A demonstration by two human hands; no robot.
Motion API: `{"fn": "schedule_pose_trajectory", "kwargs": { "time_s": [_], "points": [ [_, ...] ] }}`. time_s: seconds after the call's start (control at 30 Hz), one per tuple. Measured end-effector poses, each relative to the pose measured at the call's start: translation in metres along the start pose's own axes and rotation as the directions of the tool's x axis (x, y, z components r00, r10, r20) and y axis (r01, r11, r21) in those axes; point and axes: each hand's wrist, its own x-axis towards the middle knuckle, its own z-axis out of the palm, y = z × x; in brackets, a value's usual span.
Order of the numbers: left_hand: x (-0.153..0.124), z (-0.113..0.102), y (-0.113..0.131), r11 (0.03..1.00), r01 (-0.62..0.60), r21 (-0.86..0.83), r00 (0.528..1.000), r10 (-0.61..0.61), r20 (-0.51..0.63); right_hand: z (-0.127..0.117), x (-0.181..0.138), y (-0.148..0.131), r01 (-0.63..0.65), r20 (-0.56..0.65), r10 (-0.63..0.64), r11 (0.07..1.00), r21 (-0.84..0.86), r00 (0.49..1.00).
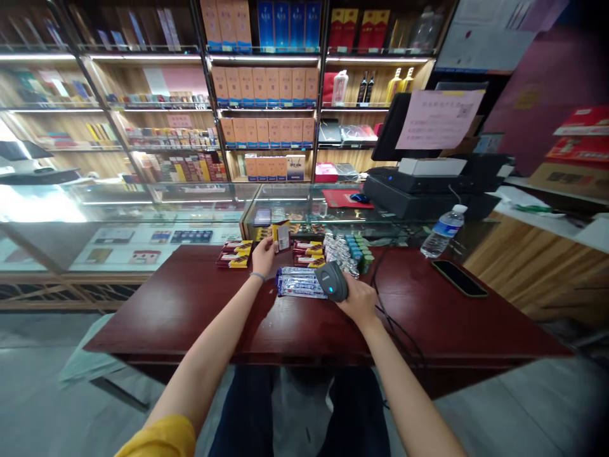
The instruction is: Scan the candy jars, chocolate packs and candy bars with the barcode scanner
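1. Your dark red tabletop (190, 320) carries the silver-blue packets (301, 287) near its middle.
2. The water bottle (445, 231) is well to the right of those packets, on their far side.
3. The phone (459, 278) lies well to their right.
4. Your right hand (359, 299) grips the scanner (333, 282) at the packets' right end; you cannot tell whether they touch.
5. Your left hand (264, 255) pinches 1 maroon-yellow pack (281, 238), upright, beyond the packets' left end, between 2 stacks of similar packs (235, 254).
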Motion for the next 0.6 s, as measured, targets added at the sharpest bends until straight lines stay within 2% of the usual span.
{"fn": "schedule_pose_trajectory", "kwargs": {
  "time_s": [0.1,0.2,0.4,0.6],
  "points": [
    [-0.010,-0.020,-0.003,0.955,0.120,-0.273,0.990,-0.136,-0.041,0.011,0.001,-0.013,-0.001,0.014,0.001,1.000,0.020,1.000],
    [-0.020,-0.036,-0.009,0.877,0.200,-0.437,0.967,-0.249,-0.057,0.022,0.003,-0.027,0.002,0.014,-0.002,1.000,0.022,1.000],
    [-0.036,-0.051,-0.022,0.788,0.264,-0.556,0.929,-0.363,-0.074,0.038,0.008,-0.052,0.068,-0.019,-0.067,0.995,0.078,0.998],
    [-0.044,-0.048,-0.032,0.763,0.275,-0.585,0.930,-0.366,-0.040,0.039,0.005,-0.064,0.080,0.021,-0.084,0.985,0.152,0.996]
  ]
}}
